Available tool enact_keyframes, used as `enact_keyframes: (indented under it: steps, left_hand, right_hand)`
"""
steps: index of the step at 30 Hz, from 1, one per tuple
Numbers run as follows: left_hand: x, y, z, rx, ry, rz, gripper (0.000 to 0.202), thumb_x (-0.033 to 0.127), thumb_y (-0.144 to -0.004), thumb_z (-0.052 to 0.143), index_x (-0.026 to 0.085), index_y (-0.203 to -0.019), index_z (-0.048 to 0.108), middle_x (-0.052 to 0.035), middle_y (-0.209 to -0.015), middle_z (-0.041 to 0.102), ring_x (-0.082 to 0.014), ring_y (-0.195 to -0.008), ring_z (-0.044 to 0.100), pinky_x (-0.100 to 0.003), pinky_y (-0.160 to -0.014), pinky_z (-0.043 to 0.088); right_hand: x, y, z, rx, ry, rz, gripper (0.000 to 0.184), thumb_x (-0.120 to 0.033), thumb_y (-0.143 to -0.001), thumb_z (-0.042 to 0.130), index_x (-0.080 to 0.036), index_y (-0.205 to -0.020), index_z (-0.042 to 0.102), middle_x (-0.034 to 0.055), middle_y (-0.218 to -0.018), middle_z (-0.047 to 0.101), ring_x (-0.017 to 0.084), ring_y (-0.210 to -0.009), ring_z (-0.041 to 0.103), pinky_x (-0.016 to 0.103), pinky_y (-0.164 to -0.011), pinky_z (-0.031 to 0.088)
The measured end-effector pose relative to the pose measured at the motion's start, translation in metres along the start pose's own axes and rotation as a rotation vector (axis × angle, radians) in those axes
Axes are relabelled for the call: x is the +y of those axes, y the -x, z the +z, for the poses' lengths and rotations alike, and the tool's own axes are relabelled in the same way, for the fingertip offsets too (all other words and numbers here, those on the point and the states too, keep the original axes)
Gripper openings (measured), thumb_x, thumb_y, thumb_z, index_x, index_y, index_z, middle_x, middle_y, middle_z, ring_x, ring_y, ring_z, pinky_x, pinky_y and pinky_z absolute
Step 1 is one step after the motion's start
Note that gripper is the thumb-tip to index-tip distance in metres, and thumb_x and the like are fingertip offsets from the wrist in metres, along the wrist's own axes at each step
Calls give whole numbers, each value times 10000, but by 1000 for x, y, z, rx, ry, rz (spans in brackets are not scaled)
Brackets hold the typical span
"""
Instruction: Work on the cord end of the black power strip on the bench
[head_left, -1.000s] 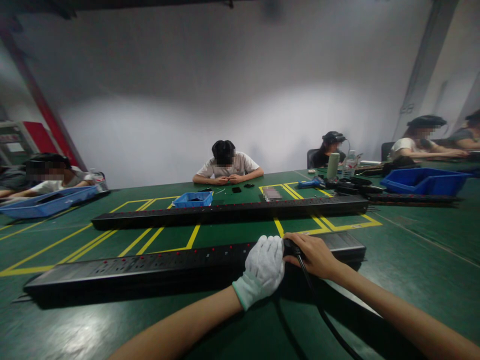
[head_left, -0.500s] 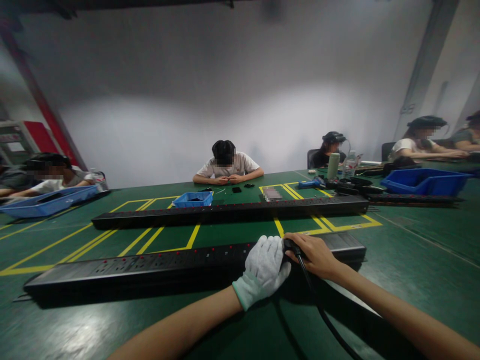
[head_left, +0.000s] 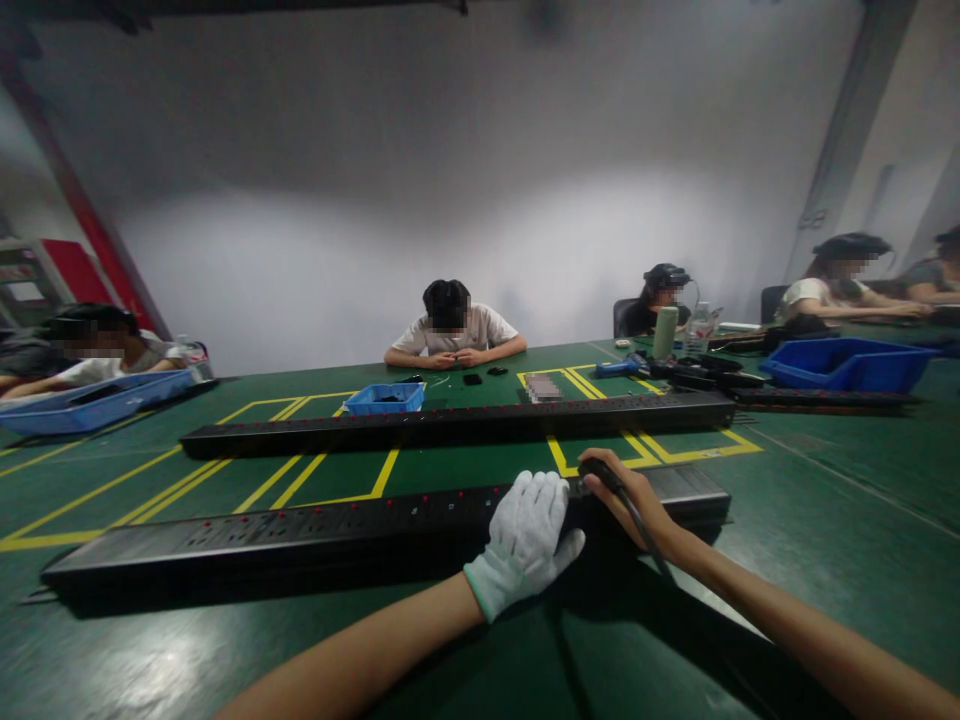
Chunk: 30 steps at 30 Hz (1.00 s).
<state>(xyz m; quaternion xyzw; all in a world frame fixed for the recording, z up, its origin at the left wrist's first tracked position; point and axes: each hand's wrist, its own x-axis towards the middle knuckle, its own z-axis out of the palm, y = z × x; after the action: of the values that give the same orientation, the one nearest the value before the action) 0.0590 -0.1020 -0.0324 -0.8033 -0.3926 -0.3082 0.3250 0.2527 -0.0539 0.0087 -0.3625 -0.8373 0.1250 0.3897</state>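
Observation:
A long black power strip (head_left: 300, 530) with red switches lies across the green table in front of me. My left hand (head_left: 525, 540), in a white glove, rests curled on the strip's top near its right part and holds it down. My right hand (head_left: 630, 500), bare, is closed round a black plug (head_left: 596, 468) just above the strip. The plug's black cable (head_left: 637, 520) trails back over my right wrist toward me.
A second long black power strip (head_left: 457, 420) lies farther back over yellow floor-tape lines. A small blue tray (head_left: 386, 399) sits behind it; larger blue bins stand at far left (head_left: 90, 405) and far right (head_left: 847, 365). Several seated people work around the table.
My right hand has lifted the plug up and slightly right, off the strip. The cable has swung with it. My left hand has stayed on the strip.

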Motion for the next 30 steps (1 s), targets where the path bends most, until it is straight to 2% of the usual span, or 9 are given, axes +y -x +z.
enact_keyframes:
  steps: [4,10,13,16,23,26,30]
  left_hand:
    - [-1,-2,0,-34,-1,-1,605,484,-868,424,68,-1307,427,-176,-1248,542,-294,-1193,471,-468,-1001,389]
    - [-16,7,-10,-77,-42,-27,593,484,-862,428,77,-1293,446,-176,-1248,542,-297,-1178,484,-455,-973,411]
    - [-28,19,-19,-69,-63,-12,567,457,-868,423,92,-1301,439,-166,-1254,538,-289,-1186,478,-450,-983,406]
    - [-35,28,-26,-67,-88,-13,560,449,-872,416,95,-1306,437,-160,-1256,538,-284,-1182,482,-448,-986,406]
    - [-37,29,-28,-10,-103,-18,532,415,-861,441,103,-1292,458,-146,-1248,549,-277,-1176,488,-440,-979,420]
    - [-36,29,-26,19,-106,-21,528,411,-856,456,104,-1285,465,-146,-1218,570,-276,-1151,510,-440,-966,434]
    - [-36,29,-27,41,-107,-27,520,389,-845,483,106,-1281,470,-146,-1215,573,-279,-1148,516,-438,-962,442]
  right_hand:
    - [2,-4,-3,154,-188,155,328,-501,-896,399,-233,-1061,493,0,-791,573,159,-684,565,264,-619,462]
    - [-5,-9,-8,121,-266,249,357,-530,-886,390,-237,-1042,523,-12,-733,545,151,-596,531,261,-533,439]
    - [-10,-10,-9,95,-215,218,355,-521,-879,398,-230,-1028,537,8,-794,589,174,-690,575,280,-604,466]
    - [-13,-11,-10,17,-142,186,346,-502,-884,395,-235,-1038,551,14,-858,625,189,-774,599,299,-687,474]
    - [-20,-11,-5,-170,-11,31,334,-481,-909,401,-272,-1126,545,25,-1010,632,191,-894,608,305,-791,465]
    - [-26,-17,0,-207,75,-56,325,-476,-910,412,-282,-1123,562,34,-1008,606,180,-884,601,293,-781,466]
    - [-34,-36,2,-279,199,-101,317,-493,-895,442,-271,-1052,606,42,-967,579,175,-845,589,282,-730,470]
